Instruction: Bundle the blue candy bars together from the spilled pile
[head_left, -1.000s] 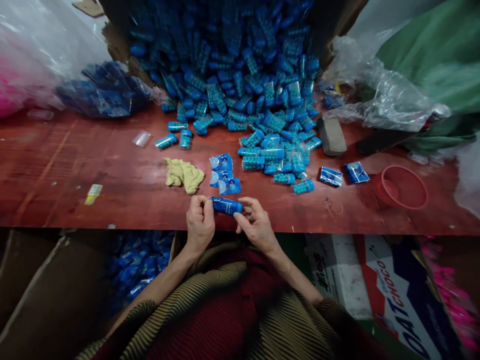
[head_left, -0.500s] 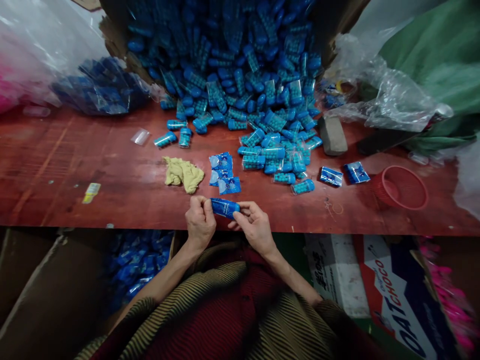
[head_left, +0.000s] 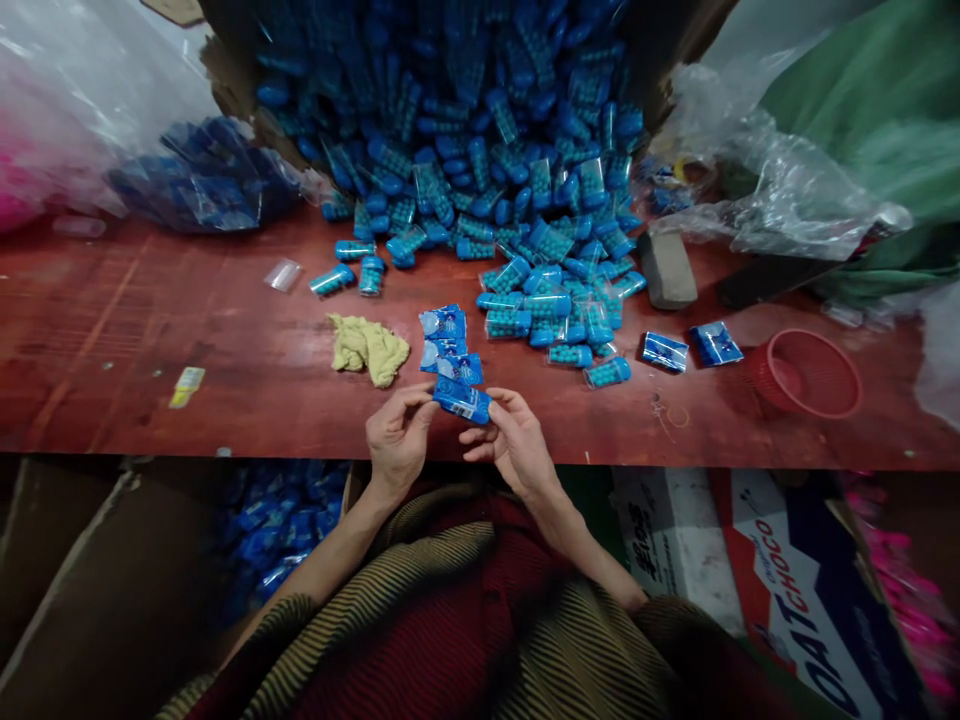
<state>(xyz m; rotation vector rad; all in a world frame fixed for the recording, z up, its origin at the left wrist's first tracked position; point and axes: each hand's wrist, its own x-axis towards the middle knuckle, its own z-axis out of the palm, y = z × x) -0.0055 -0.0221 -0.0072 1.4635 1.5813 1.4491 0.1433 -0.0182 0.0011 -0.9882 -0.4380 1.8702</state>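
Note:
Between both hands, just above the table's front edge, is a small bottle in a blue printed sleeve [head_left: 460, 402], lying sideways with a barcode patch showing. My left hand [head_left: 397, 430] pinches its left end between thumb and forefinger. At the right end, my right hand [head_left: 517, 440] grips it with thumb and forefinger, the other fingers curled below. Just beyond it lie flat blue printed sleeves [head_left: 444, 335], partly overlapping. A crumpled yellow cloth [head_left: 367, 348] rests to their left. Behind them spreads a large heap of clear bottles with blue caps and blue beads [head_left: 551, 300].
Two blue wrapped packs [head_left: 664, 352] lie right of the heap, near a red plastic basket [head_left: 814, 375] and a grey block [head_left: 669, 272]. A bag of blue packets [head_left: 202, 180] stands back left. Below the table, a box [head_left: 285, 530] holds blue packets.
The sleeved bottle has turned in my fingers, so a barcode side now faces up. It has shifted slightly right, and my right-hand fingers have spread a little.

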